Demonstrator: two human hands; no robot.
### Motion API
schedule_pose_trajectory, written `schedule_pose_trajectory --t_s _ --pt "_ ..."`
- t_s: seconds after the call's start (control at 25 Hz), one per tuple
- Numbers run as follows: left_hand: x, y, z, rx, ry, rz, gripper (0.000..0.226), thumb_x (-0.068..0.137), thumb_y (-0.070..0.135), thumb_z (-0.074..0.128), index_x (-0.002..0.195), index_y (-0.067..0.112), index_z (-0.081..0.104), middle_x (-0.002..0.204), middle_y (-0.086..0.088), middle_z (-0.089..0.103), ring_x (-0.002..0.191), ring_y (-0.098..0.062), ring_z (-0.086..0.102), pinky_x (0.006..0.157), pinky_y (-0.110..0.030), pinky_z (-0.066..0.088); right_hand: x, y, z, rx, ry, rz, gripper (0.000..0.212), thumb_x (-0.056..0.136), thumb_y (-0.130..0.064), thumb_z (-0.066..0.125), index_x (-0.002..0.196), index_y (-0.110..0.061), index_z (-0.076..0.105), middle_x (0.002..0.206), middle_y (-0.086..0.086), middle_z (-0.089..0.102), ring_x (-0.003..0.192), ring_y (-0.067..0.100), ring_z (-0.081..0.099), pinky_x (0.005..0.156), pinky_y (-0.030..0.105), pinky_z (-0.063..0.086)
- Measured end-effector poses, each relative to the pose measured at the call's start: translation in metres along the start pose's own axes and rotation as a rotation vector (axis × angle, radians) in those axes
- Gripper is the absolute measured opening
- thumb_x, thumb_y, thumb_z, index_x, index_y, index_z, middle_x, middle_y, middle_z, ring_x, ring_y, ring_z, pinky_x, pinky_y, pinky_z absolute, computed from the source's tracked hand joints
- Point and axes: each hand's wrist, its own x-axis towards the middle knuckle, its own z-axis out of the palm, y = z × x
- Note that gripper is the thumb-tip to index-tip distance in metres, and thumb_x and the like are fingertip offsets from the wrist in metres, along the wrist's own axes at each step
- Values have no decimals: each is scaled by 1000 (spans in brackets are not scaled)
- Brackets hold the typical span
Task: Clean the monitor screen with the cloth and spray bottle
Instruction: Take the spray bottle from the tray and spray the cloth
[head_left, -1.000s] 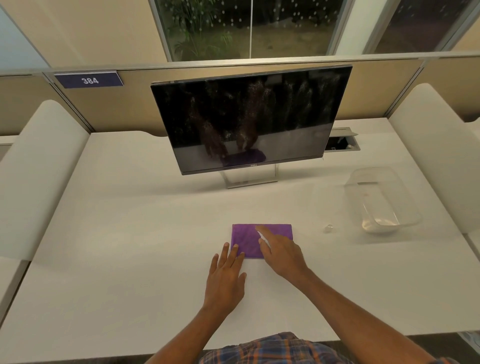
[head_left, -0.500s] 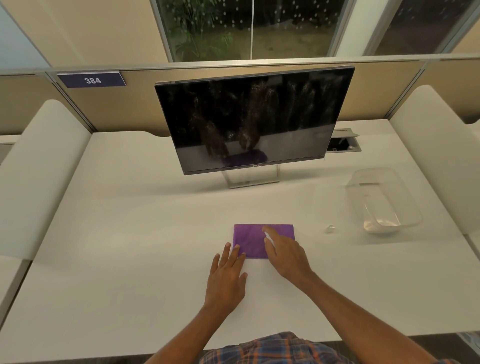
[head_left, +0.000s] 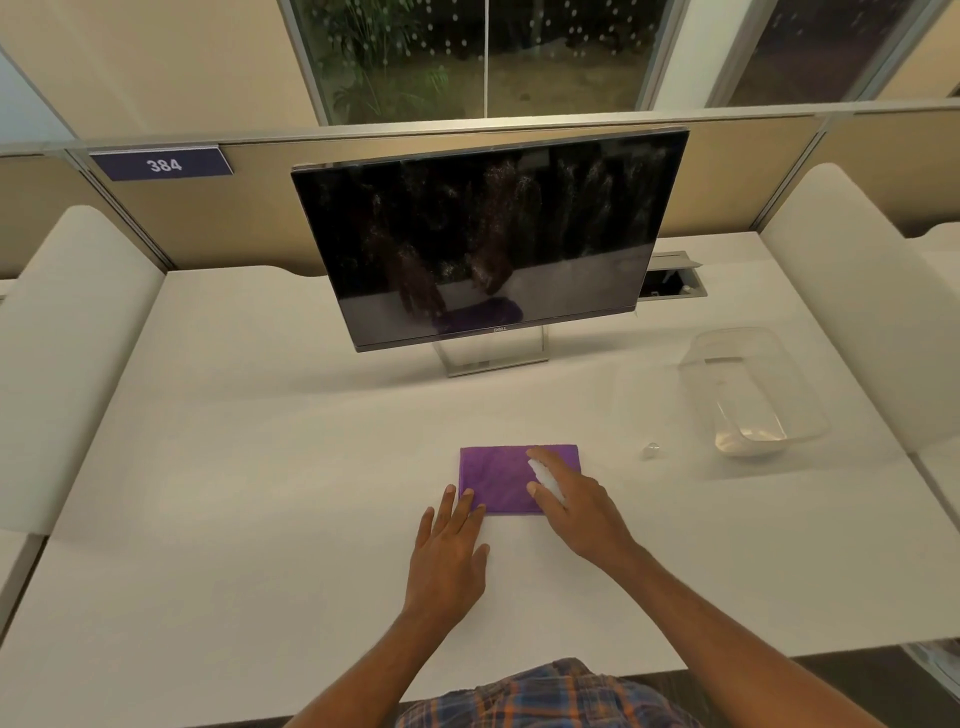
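Since a second ago my right hand (head_left: 576, 506) has slid slightly rightward on the cloth (head_left: 498, 478). Left of it the smooth white desk (head_left: 260, 467) lies open. My left hand (head_left: 449, 551) lies flat, fingers straight, tips on the fuzzy purple rectangle's near left corner. Behind stands the glossy, streaked monitor (head_left: 467, 234). My right hand curls round a small white bottle (head_left: 545, 475) over the cloth. A clear rounded tub (head_left: 753, 395) sits well right.

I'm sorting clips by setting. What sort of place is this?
Most likely an open-plan office workstation: a plate reading 384 on the beige partition, a monitor on a white desk, and a cable hatch set into the desktop.
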Motion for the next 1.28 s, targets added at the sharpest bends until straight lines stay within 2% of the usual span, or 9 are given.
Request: schedule_pose_trajectory --t_s 0.16,0.24,0.32,0.52,0.68,0.88,1.0,1.16,1.28 --pt "0 -1 -1 4 -10 12 62 110 41 47 167 25 28 177 4 12 165 -20 2 132 -40 2 -4 -1 0 -46 3 7 46 112 -42 46 157 -34 46 147 -3 66 129 21 67 105 33 52" --pt "0 -1 -2 -6 -3 19 62 109 39 51 166 23 32 175 3 15 165 -22 6 132 -41 3 -5 2 2 -104 54 27 42 113 -40 44 153 -29 51 127 2 76 113 26 73 90 31 53" --pt "0 0 -1 -5 -3 17 62 108 38 52 166 23 33 175 3 16 165 -22 8 131 -40 4 -7 4 4 -156 77 54 41 113 -38 42 152 -28 50 112 5 79 102 28 74 83 33 54" --pt "0 -2 0 13 -14 12 63 108 40 51 166 24 32 176 3 18 165 -20 5 132 -41 5 -4 8 5 -201 80 98 45 113 -42 39 157 -34 43 117 6 76 106 30 73 91 43 59" --pt "0 -4 0 32 -19 10 62 109 42 48 167 26 30 177 6 14 165 -19 2 132 -40 2 -2 14 2 -231 104 108 41 113 -40 39 152 -31 49 107 8 78 100 32 73 82 39 56" --pt "0 -4 0 20 -14 6 63 109 42 49 167 27 29 177 6 12 165 -19 1 133 -40 5 -3 16 -6 -240 131 103 46 114 -42 37 159 -37 40 115 6 75 105 31 72 87 43 57" --pt "0 -4 0 15 -14 4 64 109 42 48 167 27 26 178 5 8 165 -21 -1 133 -39 5 0 18 -11 -234 183 106 46 114 -44 35 159 -38 39 114 4 75 104 31 72 84 41 56" --pt "0 -5 1 6 -26 4 73 109 46 47 170 28 12 175 6 -10 165 -21 -5 131 -36 2 -1 28 -10 -257 155 165 38 113 -40 38 149 -30 47 102 9 77 98 36 73 72 36 45" --pt "-2 -9 3 11 -53 12 85 106 60 39 169 27 -7 174 4 -21 164 -20 -15 132 -37 -1 -4 31 -9 -246 160 175 36 113 -39 39 147 -31 47 102 9 77 98 36 73 73 39 49"
